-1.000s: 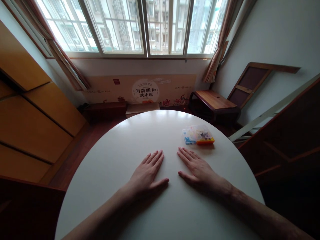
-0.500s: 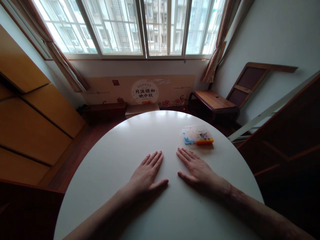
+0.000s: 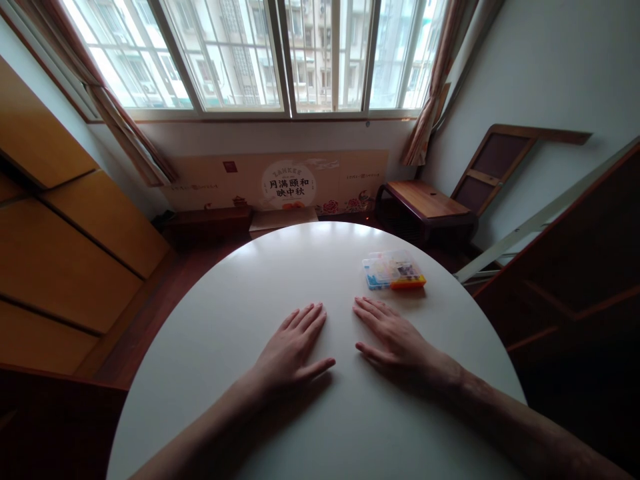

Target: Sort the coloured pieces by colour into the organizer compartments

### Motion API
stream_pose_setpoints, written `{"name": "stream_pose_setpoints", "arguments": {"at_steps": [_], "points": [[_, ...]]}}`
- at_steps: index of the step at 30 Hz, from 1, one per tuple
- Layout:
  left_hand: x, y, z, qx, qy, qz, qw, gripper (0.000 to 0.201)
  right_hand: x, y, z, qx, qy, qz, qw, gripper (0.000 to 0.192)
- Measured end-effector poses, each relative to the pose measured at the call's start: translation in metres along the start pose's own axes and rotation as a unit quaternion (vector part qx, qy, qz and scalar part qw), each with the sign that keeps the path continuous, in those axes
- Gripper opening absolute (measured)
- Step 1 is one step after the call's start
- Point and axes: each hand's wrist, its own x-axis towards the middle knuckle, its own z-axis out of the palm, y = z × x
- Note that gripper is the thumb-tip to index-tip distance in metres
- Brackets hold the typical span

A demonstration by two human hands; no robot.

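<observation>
Left hand (image 3: 293,350) and right hand (image 3: 393,337) flat, palms down on round white table (image 3: 225,320), fingers spread, holding nothing. Small clear plastic box (image 3: 393,271) lies on table beyond right hand, near its fingertips, not touching; well apart from left hand. Box shut, lying flat; inside, small bits in blue, yellow, orange, dark, too small to tell.
</observation>
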Motion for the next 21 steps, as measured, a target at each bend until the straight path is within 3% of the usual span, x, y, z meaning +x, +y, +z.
{"name": "stream_pose_setpoints", "arguments": {"at_steps": [4,7,11,14,17,21], "points": [[-0.002,-0.006,-0.013,-0.077,0.04,0.033,0.996,0.049,0.007,0.013,-0.035,0.008,0.124,0.003,0.992,0.052],[-0.003,-0.012,-0.016,-0.11,0.074,0.079,0.988,0.026,0.019,0.048,-0.071,-0.032,0.197,0.022,0.98,0.052],[-0.003,-0.014,-0.015,-0.116,0.137,0.1,0.979,0.02,0.034,0.112,-0.102,-0.095,0.165,0.01,0.982,0.068],[-0.004,-0.012,-0.015,-0.117,0.145,0.102,0.977,0.021,0.041,0.143,-0.109,-0.093,0.102,0.0,0.99,0.062],[-0.008,-0.011,-0.016,-0.124,0.15,0.089,0.977,0.023,0.045,0.143,-0.11,-0.09,0.107,-0.011,0.99,0.046],[-0.009,-0.01,-0.017,-0.183,0.172,0.027,0.968,0.032,0.047,0.099,-0.107,-0.059,0.164,-0.03,0.984,0.04]]}}
